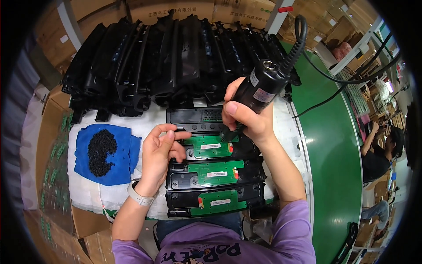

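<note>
Electric driver (261, 87), bit tip indistinct

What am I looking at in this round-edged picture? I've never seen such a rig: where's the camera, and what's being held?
There's no machine body here: a person works with two bare hands. A wide fisheye camera worn on the head looks down, so straight edges bend. The right hand grips a black corded tool, pointed down at the uppermost green circuit board. The left hand is beside that board; whether its fingertips hold anything is unclear. On the white-covered surface lie black panels, a blue cloth bearing small black pieces, and a row of black plastic parts.
</note>
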Tool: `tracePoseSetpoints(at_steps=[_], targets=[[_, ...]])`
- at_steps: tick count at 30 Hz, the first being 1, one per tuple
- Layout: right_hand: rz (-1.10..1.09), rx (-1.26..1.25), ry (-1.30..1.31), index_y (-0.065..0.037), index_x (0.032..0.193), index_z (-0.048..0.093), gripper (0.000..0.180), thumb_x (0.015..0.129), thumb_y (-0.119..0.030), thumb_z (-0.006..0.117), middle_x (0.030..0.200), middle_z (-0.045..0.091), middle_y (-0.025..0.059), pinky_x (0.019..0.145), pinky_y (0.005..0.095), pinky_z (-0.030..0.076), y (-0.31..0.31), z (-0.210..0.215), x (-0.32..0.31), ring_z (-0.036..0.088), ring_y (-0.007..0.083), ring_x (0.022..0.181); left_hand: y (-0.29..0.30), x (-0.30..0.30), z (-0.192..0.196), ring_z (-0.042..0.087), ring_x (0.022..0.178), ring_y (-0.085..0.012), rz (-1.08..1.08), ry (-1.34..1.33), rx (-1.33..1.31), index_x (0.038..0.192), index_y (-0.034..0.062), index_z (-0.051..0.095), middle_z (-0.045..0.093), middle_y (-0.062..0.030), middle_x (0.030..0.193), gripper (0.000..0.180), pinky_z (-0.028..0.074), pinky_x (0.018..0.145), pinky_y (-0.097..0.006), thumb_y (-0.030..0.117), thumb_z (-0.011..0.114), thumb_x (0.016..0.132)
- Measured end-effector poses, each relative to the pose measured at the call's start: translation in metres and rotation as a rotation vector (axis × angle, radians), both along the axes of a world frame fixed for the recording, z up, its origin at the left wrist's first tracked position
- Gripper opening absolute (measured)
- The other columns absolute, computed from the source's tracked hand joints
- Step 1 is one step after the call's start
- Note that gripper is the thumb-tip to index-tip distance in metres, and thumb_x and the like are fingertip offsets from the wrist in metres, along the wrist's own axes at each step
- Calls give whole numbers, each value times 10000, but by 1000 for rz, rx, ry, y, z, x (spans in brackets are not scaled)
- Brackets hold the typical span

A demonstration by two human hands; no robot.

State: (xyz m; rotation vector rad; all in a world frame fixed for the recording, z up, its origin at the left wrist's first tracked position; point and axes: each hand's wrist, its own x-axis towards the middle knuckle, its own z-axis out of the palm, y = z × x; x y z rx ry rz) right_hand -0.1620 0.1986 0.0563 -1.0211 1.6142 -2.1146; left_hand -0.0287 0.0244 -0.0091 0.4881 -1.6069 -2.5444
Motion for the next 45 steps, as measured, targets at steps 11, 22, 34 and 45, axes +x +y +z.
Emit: tracePoseSetpoints(at_steps=[11,22,34,45], targets=[[14,32,14,-8,812,484,210,732,-125,638,558,504,60,386,235,370,-4,-4,3,475,117,423,9,-3,1,640,872,-210,-53,38,8,1022,-6,494,628,-174,986,165,507,774,-263,124,414,958],[-27,76,109,-16,774,507,181,719,-84,665,556,525,34,398,209,370,-6,1,14,487,88,421,5,-1,-4,365,478,-58,-103,25,-140,956,57,496,491,-10,613,119,267,422,-191,156,432,943],[201,-568,-57,-58,985,463,299,852,-321,510,584,463,19,526,330,436,8,19,15,445,134,428,14,5,5,603,638,-123,-245,64,-48,926,14,520,637,-96,816,118,472,585,-209,131,506,935],[201,-588,-95,-57,988,462,296,861,-321,506,590,465,22,532,337,438,4,12,17,440,133,427,16,6,0,594,637,-93,-237,111,-112,922,1,572,631,-69,799,74,464,576,-196,59,582,878]])
